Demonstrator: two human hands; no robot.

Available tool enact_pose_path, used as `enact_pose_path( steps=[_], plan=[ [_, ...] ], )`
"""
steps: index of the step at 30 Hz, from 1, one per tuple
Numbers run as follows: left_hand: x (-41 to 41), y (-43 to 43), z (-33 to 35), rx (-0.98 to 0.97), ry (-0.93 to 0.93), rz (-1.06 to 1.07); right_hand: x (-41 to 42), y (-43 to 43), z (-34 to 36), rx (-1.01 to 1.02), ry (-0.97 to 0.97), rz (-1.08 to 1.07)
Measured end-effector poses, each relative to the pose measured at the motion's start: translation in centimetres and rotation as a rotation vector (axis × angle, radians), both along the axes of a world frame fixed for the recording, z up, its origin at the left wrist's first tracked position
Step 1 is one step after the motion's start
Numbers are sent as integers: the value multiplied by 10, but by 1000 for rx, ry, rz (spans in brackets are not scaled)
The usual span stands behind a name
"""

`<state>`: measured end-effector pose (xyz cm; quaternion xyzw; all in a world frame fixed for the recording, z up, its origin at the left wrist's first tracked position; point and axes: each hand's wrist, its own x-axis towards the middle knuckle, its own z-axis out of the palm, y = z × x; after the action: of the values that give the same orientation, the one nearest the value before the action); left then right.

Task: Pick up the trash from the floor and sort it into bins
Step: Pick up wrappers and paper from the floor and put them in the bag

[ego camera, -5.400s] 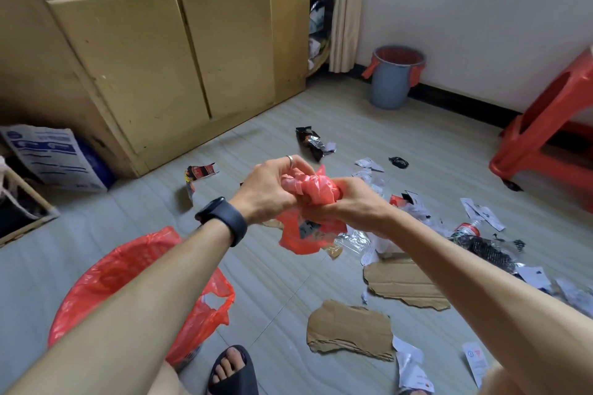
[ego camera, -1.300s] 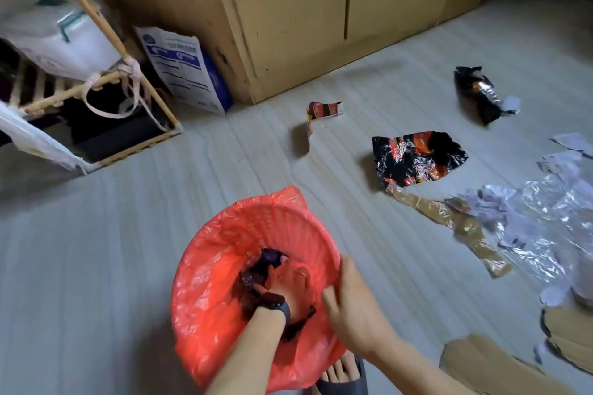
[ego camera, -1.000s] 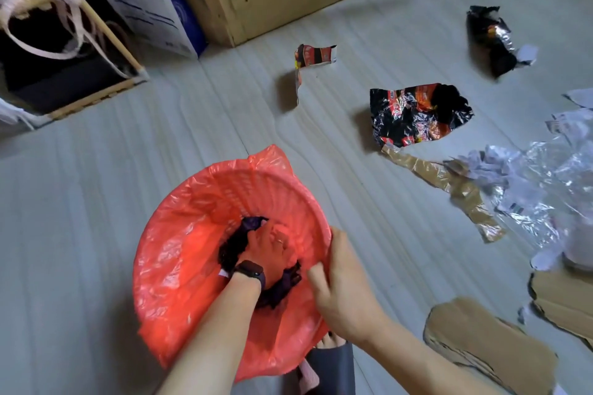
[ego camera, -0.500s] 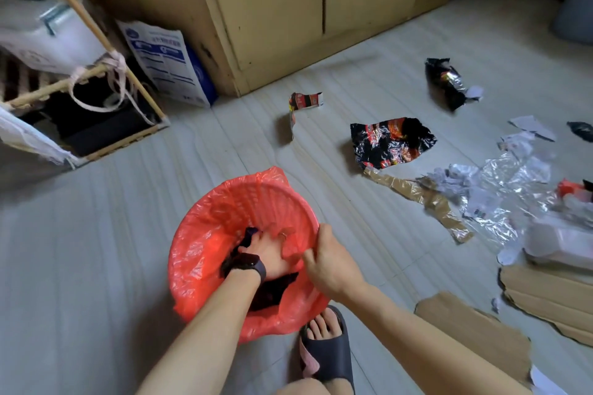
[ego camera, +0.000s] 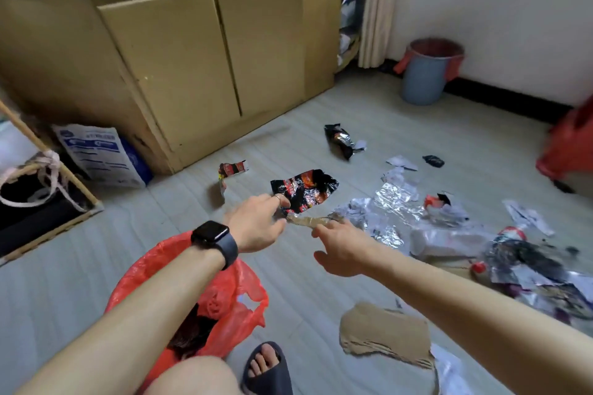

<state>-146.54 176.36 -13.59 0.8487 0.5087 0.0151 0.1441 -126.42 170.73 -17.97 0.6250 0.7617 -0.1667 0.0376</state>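
The tape strip [ego camera: 306,221] lies on the floor at mid-frame, its left end under the black-and-red wrapper [ego camera: 305,189], which touches it. Half a second ago both hands were at the red bin [ego camera: 231,295], the left pressing trash down inside and the right on the rim. Now both are out and stretched to the floor, so that load looks delivered and the next pick is starting.

The left hand [ego camera: 256,223] has its fingers [ego camera: 279,200] bent over the wrapper's near edge and the strip's end; whether they have closed on either I cannot tell. The right hand [ego camera: 345,248] is spread, thumb wide, fingertips [ego camera: 321,228] just on the strip and gripping nothing.

Foil and paper scraps spread to the right, cardboard [ego camera: 385,330] lies lower right, and a blue bin [ego camera: 423,80] stands upper right.
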Motion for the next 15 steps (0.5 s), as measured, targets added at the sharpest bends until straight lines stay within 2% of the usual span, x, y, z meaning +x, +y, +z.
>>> enact_pose_path(
  steps=[3, 8, 15],
  plan=[
    [58, -2, 19, 62, 68, -136, 61, -13, 25, 19, -24, -69],
    [135, 1, 12, 38, 188, -250, 162, -50, 42, 59, 59, -329],
    [174, 12, -77, -150, 304, -244, 228, -89, -7, -16, 132, -535]
  ],
)
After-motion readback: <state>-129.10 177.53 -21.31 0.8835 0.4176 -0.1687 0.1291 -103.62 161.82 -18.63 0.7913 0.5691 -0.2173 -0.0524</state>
